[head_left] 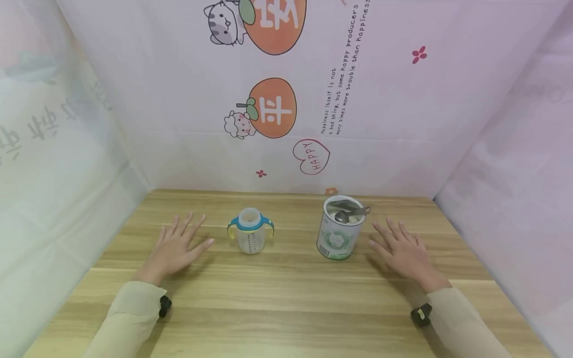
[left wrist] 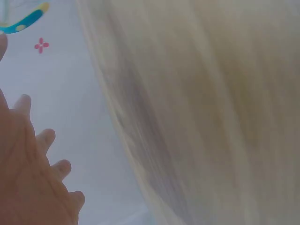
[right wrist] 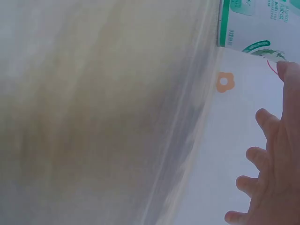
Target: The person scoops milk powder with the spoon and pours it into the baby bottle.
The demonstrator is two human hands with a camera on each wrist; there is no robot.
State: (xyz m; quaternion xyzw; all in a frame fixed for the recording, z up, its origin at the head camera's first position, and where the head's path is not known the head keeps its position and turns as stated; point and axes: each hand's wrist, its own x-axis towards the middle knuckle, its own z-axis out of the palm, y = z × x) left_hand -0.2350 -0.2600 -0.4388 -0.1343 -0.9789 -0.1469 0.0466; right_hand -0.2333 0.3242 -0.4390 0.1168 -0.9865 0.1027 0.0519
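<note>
The bottle (head_left: 251, 240) and the tin (head_left: 336, 239) stand upright between my hands, both apart from my fingers. My left hand (head_left: 172, 251) has its fingers loose and spread, thumb pointing towards the bottle; my right hand (head_left: 405, 253) is just as released, its thumb near the tin. I cannot tell whether my palms touch the desk (head_left: 286, 308). The bottle, topless, with a blue collar and two handles, sits left of centre towards the desk's far edge; the tin, open at the top, sits right of centre near that edge, a metal spoon (head_left: 342, 217) in its mouth. Black wristbands (head_left: 165, 306) show at my pale sleeves (head_left: 130, 311). A printed cloth (head_left: 380, 99) hangs behind the far edge.
</note>
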